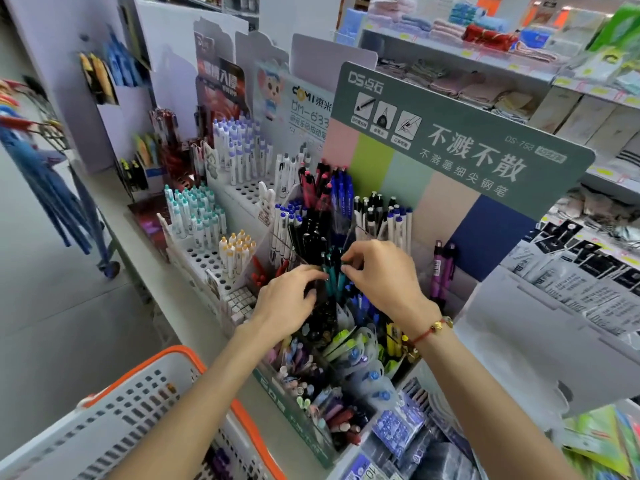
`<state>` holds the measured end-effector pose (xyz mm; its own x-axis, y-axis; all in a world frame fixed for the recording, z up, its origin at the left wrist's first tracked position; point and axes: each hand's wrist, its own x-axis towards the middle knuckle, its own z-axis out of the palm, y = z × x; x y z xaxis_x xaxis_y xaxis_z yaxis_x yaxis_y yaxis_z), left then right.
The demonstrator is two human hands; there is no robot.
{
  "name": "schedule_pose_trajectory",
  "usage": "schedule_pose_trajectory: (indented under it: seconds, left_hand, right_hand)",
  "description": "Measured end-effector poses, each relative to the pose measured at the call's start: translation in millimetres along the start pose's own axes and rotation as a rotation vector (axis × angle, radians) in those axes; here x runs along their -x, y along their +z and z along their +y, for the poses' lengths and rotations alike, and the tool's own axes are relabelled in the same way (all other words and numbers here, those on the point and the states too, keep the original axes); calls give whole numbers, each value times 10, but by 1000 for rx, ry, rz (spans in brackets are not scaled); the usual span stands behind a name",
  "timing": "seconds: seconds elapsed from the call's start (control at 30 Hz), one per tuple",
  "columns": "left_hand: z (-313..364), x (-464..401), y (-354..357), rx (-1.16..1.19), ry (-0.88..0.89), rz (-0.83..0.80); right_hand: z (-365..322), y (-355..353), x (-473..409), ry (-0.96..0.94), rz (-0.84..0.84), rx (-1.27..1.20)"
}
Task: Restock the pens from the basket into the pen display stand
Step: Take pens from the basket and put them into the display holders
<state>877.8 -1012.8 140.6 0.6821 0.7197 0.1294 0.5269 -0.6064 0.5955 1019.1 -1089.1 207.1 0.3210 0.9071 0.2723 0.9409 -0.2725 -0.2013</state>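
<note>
A tiered pen display stand (429, 133) with a grey-green header card holds many pens in its compartments. A few teal pens (333, 277) stand upright in a middle compartment. My left hand (289, 299) and my right hand (379, 275) both reach into that compartment, fingertips curled against the teal pens from either side. A red cord bracelet sits on my right wrist. The white basket with an orange rim (138, 410) is at the lower left, with some dark pens showing through its slots.
More pen stands with white, blue-capped and teal-capped pens (194, 209) line the counter to the left. Shelves of folded towels (485, 39) rise behind. Packaged goods (571, 282) hang at the right. A blue trolley frame (83, 209) stands in the aisle on the left.
</note>
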Motion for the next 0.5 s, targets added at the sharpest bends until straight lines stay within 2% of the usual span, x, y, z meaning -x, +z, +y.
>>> schedule_pose_trajectory:
  seconds: [0.13,0.2,0.3,0.4,0.5]
  left_hand:
    - [-62,28,-14,95,-54,27]
    - [-92,100,-49,160,-111,51]
    - [-187,274,-121,239,-182,77]
    - [-390,546,-212,258,-254,72]
    - [-728,907,-245,244,-350,28]
  right_hand:
    - [-40,-42,-58,-55,-92,7]
    - [-68,-47,3,-79,-27,-20]
    - [-192,-12,173,-120,45,-201]
    - [-424,98,350,-151,-138,-345]
    - [-697,385,523,-210,-315,-368]
